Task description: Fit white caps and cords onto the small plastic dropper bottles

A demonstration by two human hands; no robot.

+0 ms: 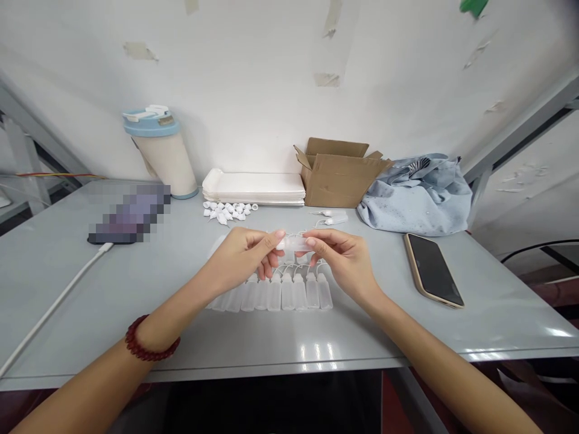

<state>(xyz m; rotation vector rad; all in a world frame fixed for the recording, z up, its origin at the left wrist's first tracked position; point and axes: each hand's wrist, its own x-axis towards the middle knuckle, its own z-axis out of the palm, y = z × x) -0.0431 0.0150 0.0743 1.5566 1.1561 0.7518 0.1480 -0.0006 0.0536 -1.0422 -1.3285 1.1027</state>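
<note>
A small translucent squeeze bottle (295, 243) lies sideways between my two hands, above the table. My left hand (246, 250) is closed in a pinch at its white cap end. Thumb and fingers of my right hand (346, 256) grip the other end, the bottle's body. Beneath my hands a row of similar translucent bottles (287, 293) lies side by side, with thin white loops at their necks. More bottles behind that row are partly hidden by my hands. Farther back is a loose pile of small white caps (226, 212). Two bottles (335, 220) lie apart behind my right hand.
On the grey table (181, 343) stand a cream tumbler (165, 160) with a blue lid, a stack of white trays (257, 187) and an open cardboard box (341, 178). Blue cloth (418, 199) and a phone (434, 269) are at right; another phone (131, 214), cabled, is left.
</note>
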